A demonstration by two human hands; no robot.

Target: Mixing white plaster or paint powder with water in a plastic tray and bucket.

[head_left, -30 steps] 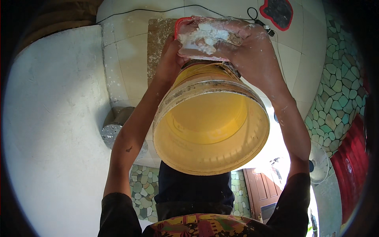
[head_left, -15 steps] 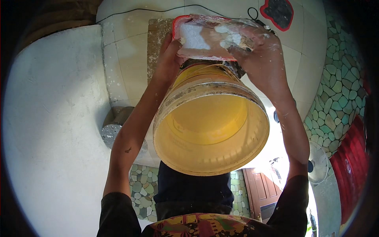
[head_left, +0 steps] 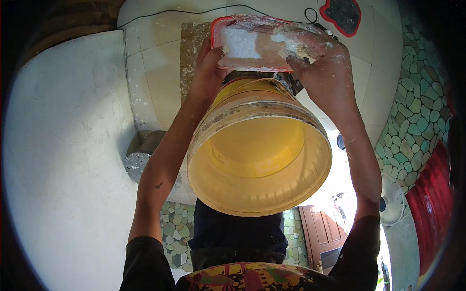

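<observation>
A shallow red-rimmed tray (head_left: 264, 48), smeared with white, is held up at the far side. My left hand (head_left: 212, 65) grips its left end, thumb over the near corner. At the tray's right end, my right hand (head_left: 323, 58) reaches in with fingers curled against lumpy white paste (head_left: 286, 38); paste coats the fingers and hides their tips. A flat white patch (head_left: 241, 44) covers the tray's left part. Nearer to me, below the tray, stands a yellow bucket (head_left: 259, 191) with its wide mouth showing, its rim stained and its inside mostly bare.
To the left rises a white wall (head_left: 68, 145), with a grey spattered cylinder (head_left: 138, 162) beside it. A spattered board (head_left: 191, 63) lies behind my left hand. A black cable (head_left: 184, 11) crosses the tiled floor. Fan (head_left: 391, 199) and red ribbed object (head_left: 429, 208) are at right.
My right hand and its paste-coated fingers have shifted slightly within the tray's right end. The tray has tilted a little; my left hand keeps its grip.
</observation>
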